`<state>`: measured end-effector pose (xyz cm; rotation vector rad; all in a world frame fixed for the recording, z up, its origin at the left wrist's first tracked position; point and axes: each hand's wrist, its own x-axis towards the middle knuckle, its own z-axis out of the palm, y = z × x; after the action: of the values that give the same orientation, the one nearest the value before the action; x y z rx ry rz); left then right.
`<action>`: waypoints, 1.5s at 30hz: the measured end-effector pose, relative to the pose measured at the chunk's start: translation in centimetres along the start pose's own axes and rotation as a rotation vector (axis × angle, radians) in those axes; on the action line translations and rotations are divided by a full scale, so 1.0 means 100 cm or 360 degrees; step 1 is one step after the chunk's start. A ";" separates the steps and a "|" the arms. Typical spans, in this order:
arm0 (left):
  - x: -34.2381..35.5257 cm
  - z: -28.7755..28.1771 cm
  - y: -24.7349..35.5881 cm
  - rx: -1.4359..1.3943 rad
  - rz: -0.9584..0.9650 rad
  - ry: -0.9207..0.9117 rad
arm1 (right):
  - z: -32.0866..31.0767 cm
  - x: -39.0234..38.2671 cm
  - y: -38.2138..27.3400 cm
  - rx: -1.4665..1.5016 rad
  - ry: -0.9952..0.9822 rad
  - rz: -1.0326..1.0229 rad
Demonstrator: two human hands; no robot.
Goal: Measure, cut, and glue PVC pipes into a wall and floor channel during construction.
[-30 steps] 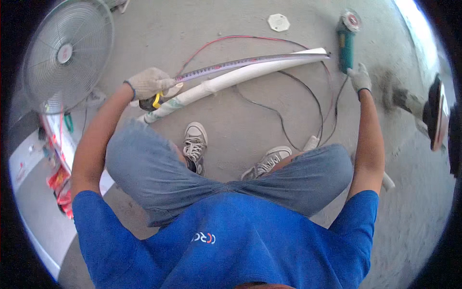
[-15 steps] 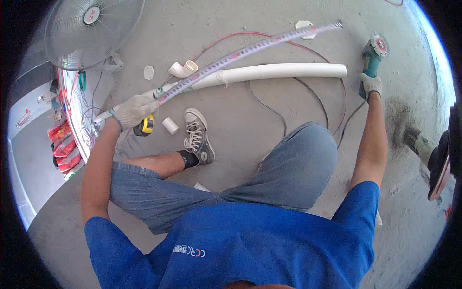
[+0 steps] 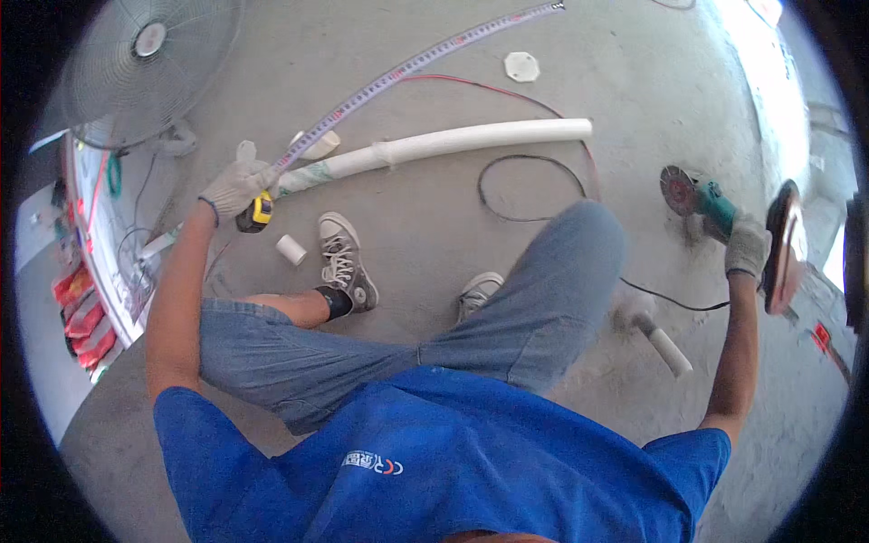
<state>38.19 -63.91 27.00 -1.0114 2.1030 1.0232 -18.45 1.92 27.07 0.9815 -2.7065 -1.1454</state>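
Note:
My left hand, in a pale knitted glove, is closed round a yellow-and-black tape measure. Its long white blade sticks out, curving far and to the right above the floor. Beneath the blade's near part lies a white elbow fitting, partly covered. A long, slightly bowed white plastic pipe stretches rightward from beside this hand. At the right, my gloved right hand grips the body of a green angle grinder, its disc facing left; I cannot tell whether it spins.
A short white pipe piece lies near my left shoe. A black cord trails by my knee, near a white pipe stub. A wire-caged fan stands far left, red bags below it. A white octagonal plate lies beyond the pipe.
My right hand has brought the grinder nearer and turned its disc from pointing away to pointing left. The tape blade has swung farther from the pipe. The whole view has shifted.

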 end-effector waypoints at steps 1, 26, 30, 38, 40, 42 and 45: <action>0.002 -0.001 0.003 -0.0022 -0.0036 0.0019 | -0.005 -0.014 0.008 0.0087 -0.0020 0.0081; 0.160 0.102 -0.027 0.0122 0.0264 -0.0439 | 0.166 -0.060 -0.245 0.1776 -0.0807 0.1027; 0.170 0.103 -0.044 0.0322 0.0223 -0.0411 | 0.169 -0.059 -0.249 0.1687 -0.0863 0.1089; 0.188 0.116 -0.071 0.0444 0.0177 -0.0490 | 0.166 -0.051 -0.253 0.1538 -0.0994 0.1080; 0.190 0.117 -0.067 0.1327 0.0960 -0.0362 | 0.160 -0.051 -0.256 0.1506 -0.0970 0.1084; 0.192 0.118 -0.061 0.1346 0.0851 -0.0385 | 0.158 -0.050 -0.258 0.1510 -0.0944 0.1105; 0.195 0.118 -0.050 0.1395 0.0686 -0.0414 | 0.163 -0.051 -0.258 0.1556 -0.0928 0.1129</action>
<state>33.80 -63.51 4.09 0.0035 2.2255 0.2798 -4.95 1.57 -0.72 -0.4824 -3.5948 0.1029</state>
